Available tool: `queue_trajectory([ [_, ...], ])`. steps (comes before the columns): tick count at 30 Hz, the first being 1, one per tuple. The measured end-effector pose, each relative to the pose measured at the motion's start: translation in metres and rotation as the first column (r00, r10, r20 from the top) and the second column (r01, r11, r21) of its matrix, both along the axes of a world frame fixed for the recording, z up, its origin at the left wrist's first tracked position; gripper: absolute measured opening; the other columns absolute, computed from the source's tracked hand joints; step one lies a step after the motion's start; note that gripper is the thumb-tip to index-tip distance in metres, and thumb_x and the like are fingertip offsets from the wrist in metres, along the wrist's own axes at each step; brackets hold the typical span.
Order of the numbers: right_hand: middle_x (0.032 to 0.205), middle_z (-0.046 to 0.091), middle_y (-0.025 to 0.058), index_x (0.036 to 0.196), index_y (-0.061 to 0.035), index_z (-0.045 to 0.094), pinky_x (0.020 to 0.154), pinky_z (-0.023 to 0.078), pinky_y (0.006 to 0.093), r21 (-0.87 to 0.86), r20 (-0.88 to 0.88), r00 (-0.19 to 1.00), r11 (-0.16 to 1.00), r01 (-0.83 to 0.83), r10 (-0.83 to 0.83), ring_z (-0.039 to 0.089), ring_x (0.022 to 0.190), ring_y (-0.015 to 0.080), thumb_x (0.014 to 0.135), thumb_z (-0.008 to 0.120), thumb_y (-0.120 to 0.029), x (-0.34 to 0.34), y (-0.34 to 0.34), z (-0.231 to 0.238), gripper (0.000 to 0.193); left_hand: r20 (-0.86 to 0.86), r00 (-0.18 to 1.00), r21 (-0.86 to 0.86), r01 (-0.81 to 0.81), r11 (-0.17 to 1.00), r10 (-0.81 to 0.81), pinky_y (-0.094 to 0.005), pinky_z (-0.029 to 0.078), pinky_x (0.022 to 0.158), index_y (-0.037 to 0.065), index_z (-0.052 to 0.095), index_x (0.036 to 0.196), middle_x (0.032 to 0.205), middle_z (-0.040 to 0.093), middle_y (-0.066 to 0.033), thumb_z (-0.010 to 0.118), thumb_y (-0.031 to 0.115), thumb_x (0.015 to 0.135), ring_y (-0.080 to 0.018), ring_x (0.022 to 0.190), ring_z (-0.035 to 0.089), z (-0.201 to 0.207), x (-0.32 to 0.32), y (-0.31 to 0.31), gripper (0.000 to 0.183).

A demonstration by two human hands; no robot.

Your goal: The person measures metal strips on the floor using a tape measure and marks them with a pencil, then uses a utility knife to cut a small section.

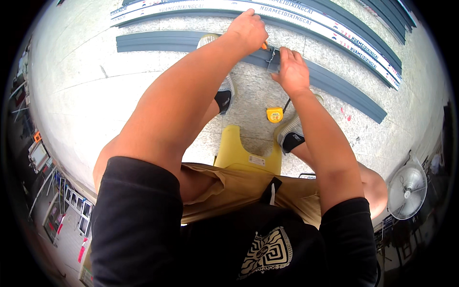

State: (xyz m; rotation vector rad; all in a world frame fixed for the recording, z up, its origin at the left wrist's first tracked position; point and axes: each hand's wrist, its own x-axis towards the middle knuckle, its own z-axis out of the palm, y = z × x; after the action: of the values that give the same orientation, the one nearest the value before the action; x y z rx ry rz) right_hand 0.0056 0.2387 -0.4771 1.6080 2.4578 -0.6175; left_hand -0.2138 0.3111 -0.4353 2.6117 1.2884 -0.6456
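My left hand [248, 31] is closed in a fist over a long dark grey profile [334, 83] on the floor. A bit of an orange tool [264, 45] shows beneath it; the rest is hidden by the hand. My right hand [292, 71] grips a small square-edged metal piece [273, 61] against the middle of the same profile, thumb on the near side and fingers over the far side. The profile runs crosswise in front of my feet. Closer to me, a yellow tape measure [275, 115] with a dark strap lies on the floor between my shoes.
Beyond the profile lie more dark grey profiles with white printed film [306, 21]. A yellow plastic stool [248, 163] is beneath me. At the right stands a round floor fan [407, 186]. A ladder [76, 205] and clutter occupy the left edge.
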Motion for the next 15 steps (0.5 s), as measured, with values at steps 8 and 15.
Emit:
queue_trajectory([
  [8,0.155,0.067,0.0143,0.157,-0.0051,0.054,0.125,0.048,0.0425,0.023,-0.023,1.000,1.000,0.014,-0.013,0.058,0.147,0.0327,0.077,0.100,-0.027,0.004,-0.002,-0.017,0.095,-0.006,0.996,0.027,0.090,0.996,-0.090,-0.0398,0.043,0.115,0.026,0.088,0.106,0.110,0.080,0.0017,0.072,0.028,0.101,-0.0189,0.121,0.069,-0.014,0.018,0.014,0.018],
  [15,0.154,0.067,0.0142,0.157,-0.0065,0.054,0.124,0.049,0.0419,0.021,-0.029,0.999,0.999,0.024,-0.024,0.058,0.147,0.0323,0.076,0.101,-0.026,0.004,-0.002,-0.019,0.096,-0.024,0.985,0.026,0.169,0.985,-0.169,-0.0381,0.042,0.117,0.024,0.089,0.098,0.107,0.081,0.0023,0.074,0.025,0.099,-0.0178,0.119,0.070,-0.020,0.029,0.028,0.015],
])
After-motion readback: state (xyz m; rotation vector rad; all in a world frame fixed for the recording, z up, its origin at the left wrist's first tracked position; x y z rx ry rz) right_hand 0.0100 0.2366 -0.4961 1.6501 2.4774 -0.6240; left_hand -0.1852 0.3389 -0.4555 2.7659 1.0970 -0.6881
